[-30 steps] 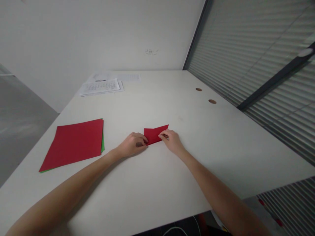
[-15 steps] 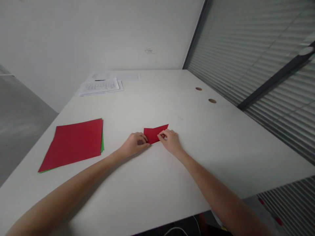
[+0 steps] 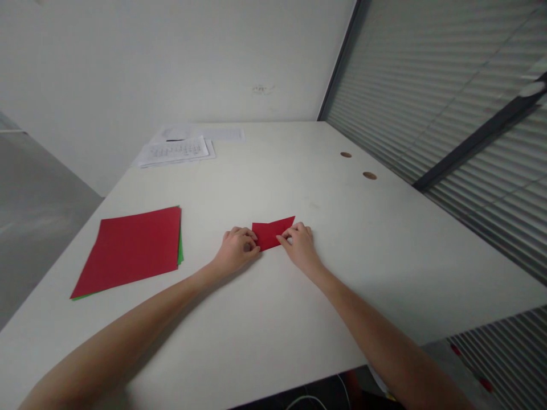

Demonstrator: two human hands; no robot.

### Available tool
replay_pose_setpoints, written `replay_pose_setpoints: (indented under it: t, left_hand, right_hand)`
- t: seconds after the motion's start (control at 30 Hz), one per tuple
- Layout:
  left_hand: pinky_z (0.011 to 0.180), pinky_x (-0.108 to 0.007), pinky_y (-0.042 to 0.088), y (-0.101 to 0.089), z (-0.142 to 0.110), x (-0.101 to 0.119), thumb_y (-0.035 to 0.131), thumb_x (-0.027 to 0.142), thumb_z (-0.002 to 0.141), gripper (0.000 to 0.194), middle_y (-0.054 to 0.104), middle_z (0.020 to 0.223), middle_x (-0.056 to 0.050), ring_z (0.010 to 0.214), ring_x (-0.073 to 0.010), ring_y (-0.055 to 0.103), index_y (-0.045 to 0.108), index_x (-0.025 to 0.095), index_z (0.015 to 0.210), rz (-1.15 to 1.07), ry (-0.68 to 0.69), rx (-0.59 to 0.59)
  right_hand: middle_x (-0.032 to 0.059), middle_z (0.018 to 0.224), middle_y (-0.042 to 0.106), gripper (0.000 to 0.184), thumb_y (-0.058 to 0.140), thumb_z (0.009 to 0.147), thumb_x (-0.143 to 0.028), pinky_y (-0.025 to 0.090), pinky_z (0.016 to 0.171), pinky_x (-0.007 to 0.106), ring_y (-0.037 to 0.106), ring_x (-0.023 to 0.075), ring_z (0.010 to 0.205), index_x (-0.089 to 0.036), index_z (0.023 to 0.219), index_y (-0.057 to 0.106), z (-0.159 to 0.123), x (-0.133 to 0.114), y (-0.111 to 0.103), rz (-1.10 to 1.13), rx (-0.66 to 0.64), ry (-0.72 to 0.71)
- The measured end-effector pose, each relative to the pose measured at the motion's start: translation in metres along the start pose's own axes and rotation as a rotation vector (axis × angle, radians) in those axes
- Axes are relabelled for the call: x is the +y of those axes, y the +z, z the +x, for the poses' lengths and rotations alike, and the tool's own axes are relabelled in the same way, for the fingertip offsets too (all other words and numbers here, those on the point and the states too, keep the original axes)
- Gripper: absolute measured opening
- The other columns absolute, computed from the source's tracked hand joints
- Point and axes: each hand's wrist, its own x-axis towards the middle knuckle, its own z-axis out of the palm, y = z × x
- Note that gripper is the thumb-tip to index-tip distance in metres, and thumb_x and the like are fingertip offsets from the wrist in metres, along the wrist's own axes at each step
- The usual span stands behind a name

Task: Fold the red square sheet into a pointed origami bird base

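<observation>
A small folded piece of red paper (image 3: 270,232) lies flat on the white table (image 3: 299,307), about at its middle. My left hand (image 3: 236,250) rests at the paper's left end with its fingers curled and pressed on that edge. At the right end, my right hand (image 3: 300,246) pinches the paper's near edge between curled fingers. Both forearms reach in from the bottom of the head view. Parts of the paper's near edge are hidden under my fingers.
A stack of red sheets (image 3: 130,249) with a green sheet's edge (image 3: 180,249) showing beneath lies to the left. Printed white papers (image 3: 177,150) sit at the far end by the wall. Two round cable holes (image 3: 370,175) are at the right, near slatted blinds (image 3: 448,102).
Both hands have shifted slightly along the folded red paper's near edge; my right fingers slid a little to the right. The paper itself has stayed in place.
</observation>
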Motion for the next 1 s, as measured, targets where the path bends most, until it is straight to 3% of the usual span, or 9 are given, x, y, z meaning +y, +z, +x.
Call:
replay_pose_setpoints:
  t: [0.43,0.7,0.9,1.0]
  left_hand:
    - [0.085,-0.041,0.038,0.005,0.001,0.003,0.066,0.030,0.085,0.019,0.066,0.104,-0.005,0.102,-0.0247,0.052,0.070,0.020,0.070,0.083,-0.039,0.015]
    - [0.092,-0.043,0.039,0.006,0.001,0.004,0.066,0.031,0.084,0.020,0.064,0.104,-0.006,0.108,-0.0271,0.047,0.072,0.020,0.068,0.077,-0.109,0.057]
    - [0.098,-0.044,0.037,-0.001,0.009,-0.004,0.053,0.036,0.092,0.036,0.066,0.102,-0.004,0.109,-0.0258,0.050,0.073,0.025,0.064,-0.009,-0.196,-0.035]
    - [0.100,-0.045,0.036,-0.006,0.013,-0.006,0.059,0.038,0.087,0.032,0.067,0.101,-0.003,0.108,-0.0259,0.052,0.073,0.025,0.061,-0.032,-0.219,-0.078]
  right_hand:
    - [0.0072,0.086,0.061,0.024,0.063,0.087,-0.036,0.041,0.085,0.041,0.055,0.0241,0.085,-0.021,0.068,0.064,0.004,0.002,0.003,-0.035,-0.015,-0.004]
    - [0.0079,0.089,0.058,0.023,0.064,0.087,-0.035,0.040,0.086,0.042,0.054,0.0247,0.088,-0.020,0.069,0.063,0.003,0.003,0.002,-0.074,-0.020,-0.026]
    - [0.0080,0.090,0.057,0.022,0.063,0.087,-0.035,0.040,0.086,0.041,0.053,0.0251,0.089,-0.020,0.070,0.063,0.002,0.003,0.002,-0.089,-0.035,-0.029]
    - [0.0083,0.091,0.057,0.023,0.062,0.088,-0.036,0.040,0.086,0.041,0.052,0.0255,0.090,-0.020,0.071,0.063,0.002,0.003,0.002,-0.095,-0.047,-0.028]
